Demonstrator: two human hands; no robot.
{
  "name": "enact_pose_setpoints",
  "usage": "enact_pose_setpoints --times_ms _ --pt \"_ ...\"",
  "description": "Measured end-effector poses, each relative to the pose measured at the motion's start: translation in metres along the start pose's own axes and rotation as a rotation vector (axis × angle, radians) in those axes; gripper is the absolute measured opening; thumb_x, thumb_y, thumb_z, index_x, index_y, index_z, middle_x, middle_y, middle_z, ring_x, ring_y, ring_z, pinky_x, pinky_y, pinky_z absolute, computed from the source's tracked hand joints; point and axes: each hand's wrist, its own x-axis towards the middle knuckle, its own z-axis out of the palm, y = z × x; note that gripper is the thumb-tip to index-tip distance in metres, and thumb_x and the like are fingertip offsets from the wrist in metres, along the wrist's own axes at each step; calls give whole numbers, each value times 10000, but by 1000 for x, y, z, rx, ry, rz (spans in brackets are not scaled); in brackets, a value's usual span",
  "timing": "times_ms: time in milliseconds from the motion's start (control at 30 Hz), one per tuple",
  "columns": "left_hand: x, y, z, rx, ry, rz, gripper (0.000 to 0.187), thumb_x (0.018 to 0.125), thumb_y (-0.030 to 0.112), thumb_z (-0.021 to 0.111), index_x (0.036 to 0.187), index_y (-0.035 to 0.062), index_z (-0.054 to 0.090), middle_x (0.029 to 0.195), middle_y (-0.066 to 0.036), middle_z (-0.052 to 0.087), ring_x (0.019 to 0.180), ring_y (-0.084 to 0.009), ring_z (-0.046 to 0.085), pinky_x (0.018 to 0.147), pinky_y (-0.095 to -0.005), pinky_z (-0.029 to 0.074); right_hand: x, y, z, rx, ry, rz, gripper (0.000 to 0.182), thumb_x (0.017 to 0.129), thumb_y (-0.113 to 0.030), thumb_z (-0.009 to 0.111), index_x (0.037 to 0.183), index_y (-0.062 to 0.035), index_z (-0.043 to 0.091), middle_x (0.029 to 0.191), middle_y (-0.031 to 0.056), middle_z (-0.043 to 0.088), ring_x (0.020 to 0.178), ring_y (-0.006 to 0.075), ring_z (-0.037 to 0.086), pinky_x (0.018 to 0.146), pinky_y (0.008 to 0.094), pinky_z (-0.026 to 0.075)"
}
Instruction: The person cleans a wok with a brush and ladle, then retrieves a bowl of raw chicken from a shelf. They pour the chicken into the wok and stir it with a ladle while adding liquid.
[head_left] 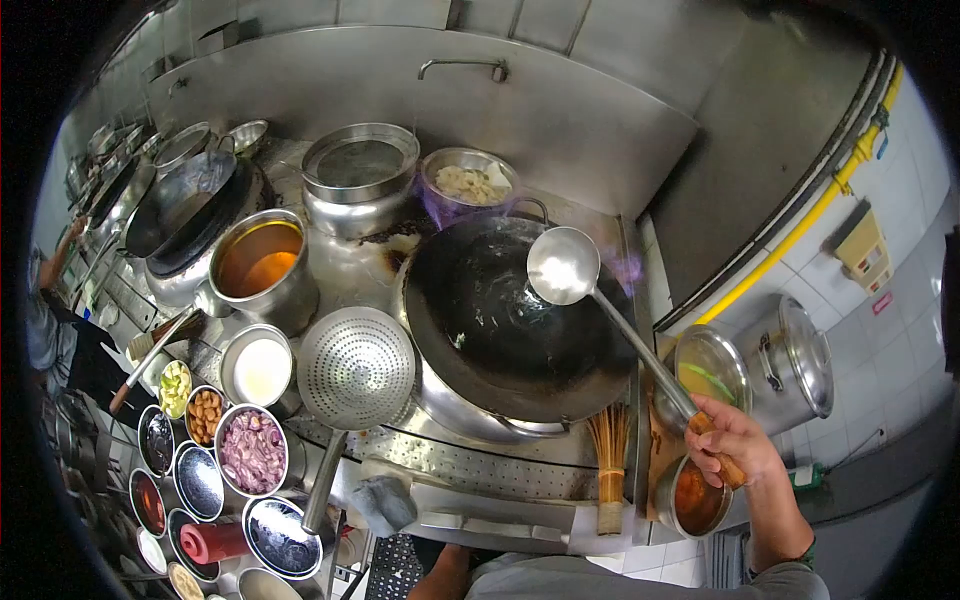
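Observation:
My right hand [722, 440] is closed round the wooden handle of a metal ladle [565, 266]. The ladle's bowl hangs over the right part of a large dark wok [490, 340], which sits on the burner with a few pale bits and shiny wet spots inside. At the bottom edge, some bare skin of my left arm or hand [447, 574] shows below the stove's front edge; its fingers are hidden. A perforated skimmer [357, 367] lies left of the wok, its handle pointing toward me.
Left stand a pot of orange liquid [262, 262], a pot of white liquid [257, 366], a bowl of chopped purple onion [253, 451] and a red bottle [214, 542]. A bamboo brush [608, 470] and a sauce pot [698, 498] stand right. Another person [62, 330] is far left.

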Motion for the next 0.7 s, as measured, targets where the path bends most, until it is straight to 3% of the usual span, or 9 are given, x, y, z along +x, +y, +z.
enact_pose_setpoints --times_ms 167,367,400,467,600,667,700 --pt "4 0 1 -29 3 13 365 867 303 575 1134 71 667 1121 -192 672 1044 -368 639 924 -450 508 7 -6 10 -464 26 -55 749 870 56 514 1529 -76 183 854 66 528 579 140 524 481 276 453" --pt "2 -12 -1 -89 41 67 368 867 305 576 1135 69 667 1122 -193 672 1046 -368 639 927 -450 507 42 -36 53 -553 31 -220 786 843 30 536 1533 -65 172 860 47 512 572 118 519 521 244 453" --pt "1 -18 -3 -103 60 91 369 867 305 576 1135 68 666 1122 -193 672 1047 -367 639 927 -450 506 61 -38 54 -524 -15 -297 758 870 3 535 1532 -62 170 858 43 515 552 109 513 472 247 444" --pt "-5 -39 -5 -120 133 192 370 868 306 576 1135 67 666 1122 -194 671 1048 -367 639 928 -449 506 96 -54 86 -488 -63 -332 735 886 -20 538 1526 -61 180 831 37 518 541 107 509 445 255 439" --pt "-32 -126 -4 151 510 661 372 868 307 576 1136 66 666 1123 -195 671 1049 -367 638 930 -449 505 215 -79 149 -496 -247 -376 697 905 -61 566 1507 -48 215 782 37 512 540 100 501 415 264 436" --pt "-79 -126 -37 59 139 432 427 899 369 561 1165 47 649 1133 -209 667 1096 -373 623 969 -435 486 285 -83 188 -596 -262 -382 683 895 -57 574 1489 -24 238 799 37 512 556 102 503 414 268 437" --pt "-105 -112 -55 18 85 280 438 921 383 540 1191 53 640 1163 -213 653 1117 -370 611 967 -440 485 317 -80 211 -657 -246 -383 675 888 -47 562 1483 -16 244 799 36 513 562 105 506 418 275 440"
